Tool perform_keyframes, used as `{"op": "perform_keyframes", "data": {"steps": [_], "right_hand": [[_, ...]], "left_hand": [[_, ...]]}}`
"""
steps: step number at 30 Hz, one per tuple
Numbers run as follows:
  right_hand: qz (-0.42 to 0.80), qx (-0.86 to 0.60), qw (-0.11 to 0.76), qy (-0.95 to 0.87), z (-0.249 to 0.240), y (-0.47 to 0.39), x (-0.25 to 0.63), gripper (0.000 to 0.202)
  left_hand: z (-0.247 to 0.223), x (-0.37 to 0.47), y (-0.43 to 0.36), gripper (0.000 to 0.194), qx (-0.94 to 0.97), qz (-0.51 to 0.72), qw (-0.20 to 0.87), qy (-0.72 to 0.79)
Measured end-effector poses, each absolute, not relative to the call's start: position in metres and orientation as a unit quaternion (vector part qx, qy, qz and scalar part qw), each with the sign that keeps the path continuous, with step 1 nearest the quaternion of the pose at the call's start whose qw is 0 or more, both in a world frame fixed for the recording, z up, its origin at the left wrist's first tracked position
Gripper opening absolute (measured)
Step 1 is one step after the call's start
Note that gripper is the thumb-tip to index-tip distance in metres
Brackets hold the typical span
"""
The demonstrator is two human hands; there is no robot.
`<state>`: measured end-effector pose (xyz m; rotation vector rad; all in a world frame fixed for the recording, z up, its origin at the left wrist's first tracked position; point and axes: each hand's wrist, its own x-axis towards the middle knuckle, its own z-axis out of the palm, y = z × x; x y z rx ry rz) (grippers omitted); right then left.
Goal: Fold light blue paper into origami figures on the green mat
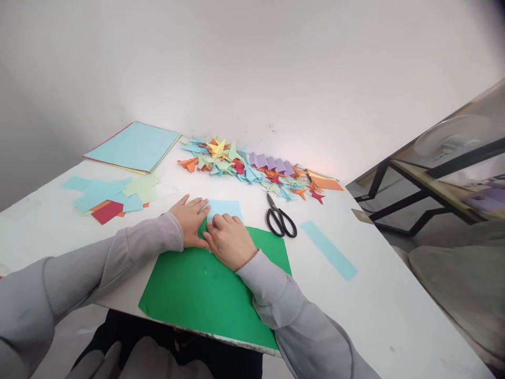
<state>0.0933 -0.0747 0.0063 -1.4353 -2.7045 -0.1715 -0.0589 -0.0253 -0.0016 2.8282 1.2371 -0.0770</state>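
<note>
Left hand [190, 220] spread flat, right hand [232, 241] curled (grip unclear), both against the light-blue paper [226, 207].

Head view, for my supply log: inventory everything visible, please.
small paper: 1, light blue, under hands
green sheet: 1, green, near edge
scissors: 1, black, right of hands
paper strip: 1, light blue, right of scissors
crane-like origami: many, mixed colours, far edge
folded paper: count unclear, purple, among origami
flat paper: count unclear, orange, origami's right end
paper stack: 1, light-blue top, far left
paper pieces: several, mixed colours, left of hands
table: 1, white, centre
wall: 1, white, behind
furniture frame: count unclear, black, right
flat piece: 1, tan, table's right edge
unidentified shape: 1, greyish, lower right
lap clothing: count unclear, dark, below
left hand: 1, bare, at small paper's left
right hand: 1, bare, on small paper
sleeves: 2, grey, both arms
</note>
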Motion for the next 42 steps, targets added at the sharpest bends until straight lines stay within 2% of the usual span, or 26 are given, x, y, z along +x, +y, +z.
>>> {"op": "perform_keyframes", "data": {"steps": [9, 15, 22, 37, 42], "right_hand": [[-0.060, -0.451, 0.047, -0.889, 0.008, -0.098, 0.098, 0.032], [-0.067, -0.460, 0.051, -0.884, 0.005, -0.118, 0.095, 0.031], [-0.068, -0.470, 0.082, -0.876, -0.001, -0.129, 0.092, 0.029], [-0.066, -0.489, 0.094, -0.865, -0.001, -0.135, 0.088, 0.028], [-0.043, -0.491, 0.099, -0.864, -0.002, -0.135, 0.090, 0.027]], "left_hand": [[0.015, -0.060, -0.013, 0.102, 0.919, -0.088, 0.057, 0.379], [0.017, -0.054, -0.011, 0.066, 0.905, -0.103, 0.052, 0.410], [0.005, -0.046, -0.029, 0.058, 0.894, -0.061, -0.011, 0.444], [-0.005, -0.031, -0.030, 0.063, 0.835, -0.007, -0.014, 0.551], [-0.003, -0.026, -0.061, 0.057, 0.868, 0.005, -0.011, 0.496]]}}
